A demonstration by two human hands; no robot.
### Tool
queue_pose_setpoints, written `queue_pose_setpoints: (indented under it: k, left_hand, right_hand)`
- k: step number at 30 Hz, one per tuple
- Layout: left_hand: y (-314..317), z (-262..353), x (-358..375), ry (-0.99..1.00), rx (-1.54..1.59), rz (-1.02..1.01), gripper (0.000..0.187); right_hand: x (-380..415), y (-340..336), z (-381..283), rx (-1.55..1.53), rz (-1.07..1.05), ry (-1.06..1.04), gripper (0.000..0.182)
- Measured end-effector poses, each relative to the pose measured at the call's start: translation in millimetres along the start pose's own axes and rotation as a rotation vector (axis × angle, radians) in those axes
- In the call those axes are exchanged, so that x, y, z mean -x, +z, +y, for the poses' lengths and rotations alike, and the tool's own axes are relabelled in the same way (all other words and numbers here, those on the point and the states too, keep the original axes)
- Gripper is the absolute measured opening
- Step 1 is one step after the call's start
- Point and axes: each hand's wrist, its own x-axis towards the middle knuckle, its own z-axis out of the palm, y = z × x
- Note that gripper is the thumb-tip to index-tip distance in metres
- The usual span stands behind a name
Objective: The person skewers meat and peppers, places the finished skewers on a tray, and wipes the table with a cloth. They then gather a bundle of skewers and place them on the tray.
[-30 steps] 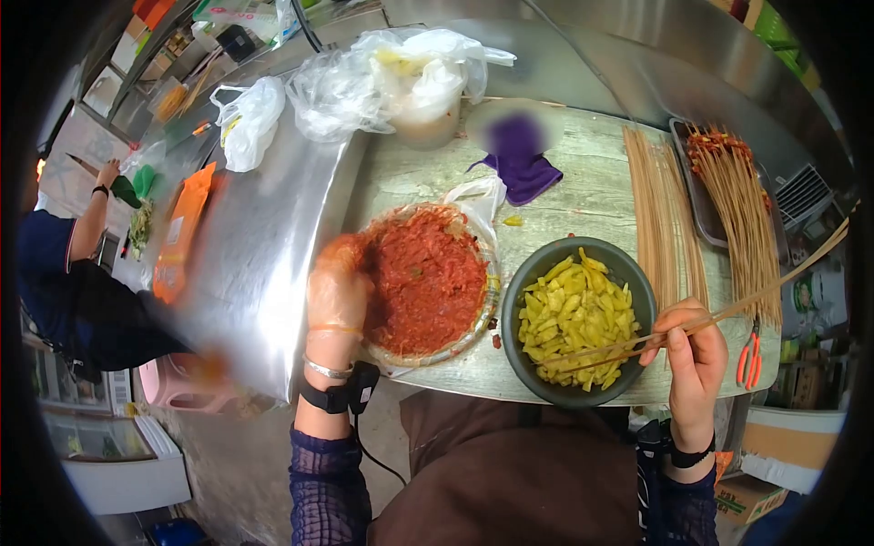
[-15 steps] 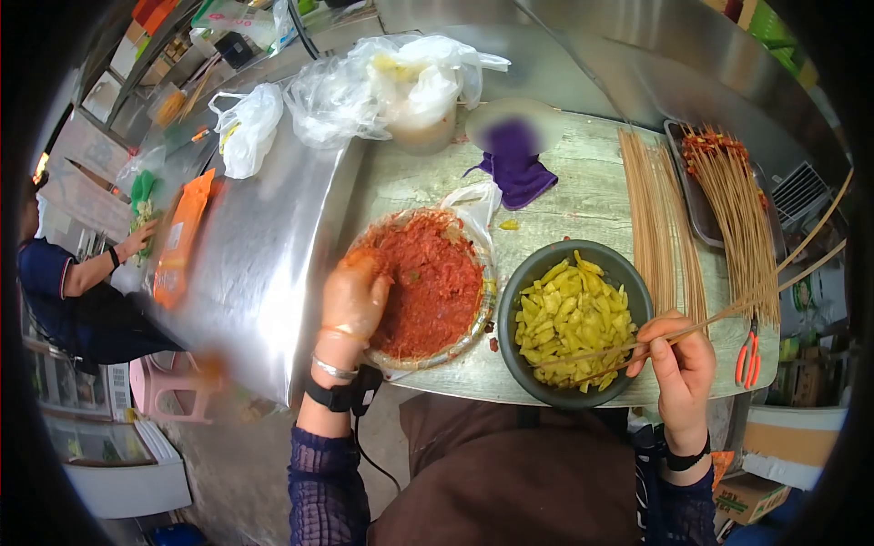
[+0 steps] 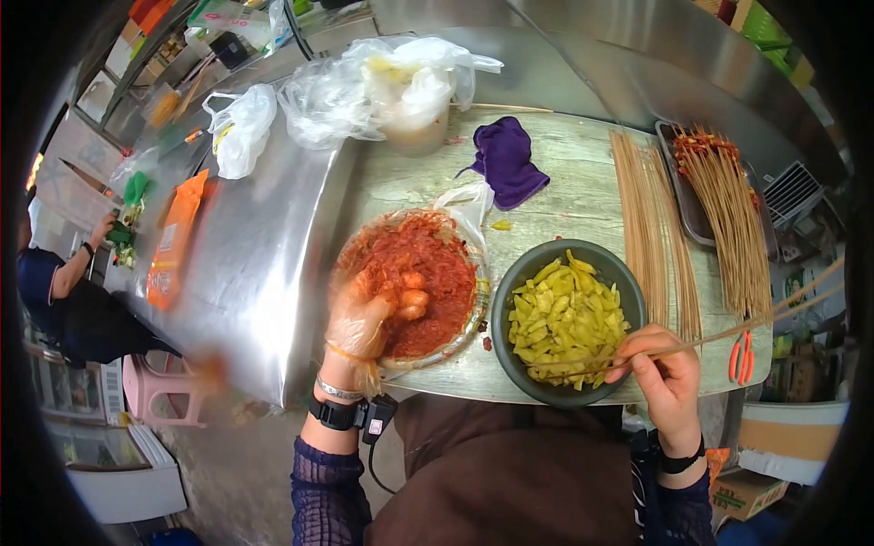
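My left hand (image 3: pixel 364 318), in a clear plastic glove smeared red, is over a round bowl (image 3: pixel 348 257) of red marinated meat (image 3: pixel 442 264). Its fingers are curled in, closed on some of that meat; the palm is mostly hidden. Two long bamboo skewers (image 3: pixel 719 332) are pinched between the thumb and fingers of my bare right hand (image 3: pixel 663 378). Their lower ends reach down among yellow-green pickled peppers (image 3: pixel 564 314), which fill a dark grey bowl (image 3: pixel 512 278) in front of me.
Bare skewers (image 3: pixel 646 218) lie in a row to the right, beside a tray (image 3: pixel 692 218) of loaded skewers (image 3: pixel 724 209). Red-handled pliers (image 3: pixel 742 358) lie near the edge. Behind are a purple cloth (image 3: pixel 510 164) and plastic bags (image 3: pixel 337 96). Another person (image 3: pixel 68 291) works at far left.
My left hand has turned and moved inward over the meat, showing its curled fingers. The right hand keeps the skewers, their tips still in the peppers. The other person's hand has shifted.
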Motion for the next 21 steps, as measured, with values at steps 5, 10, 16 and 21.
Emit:
queue_pose_setpoints:
  k: [5, 10, 16, 21]
  left_hand:
    - [-6, -15, 0, 0.075, -0.026, -0.022, 0.028]
    - [-30, -23, -4, 0.312, -0.711, 0.003, 0.040]
    - [-5, -19, -4, 0.576, -0.798, 0.051, 0.037]
    - [-7, -35, -3, 0.260, -0.362, 0.117, 0.030]
  right_hand:
    - [5, -11, -9, 0.118, -0.154, 0.095, 0.010]
    - [10, -17, -10, 0.080, -0.209, 0.178, 0.021]
    - [10, -41, -19, -0.248, 0.129, 0.141, 0.025]
    - [9, -50, -20, -0.204, 0.201, 0.133, 0.024]
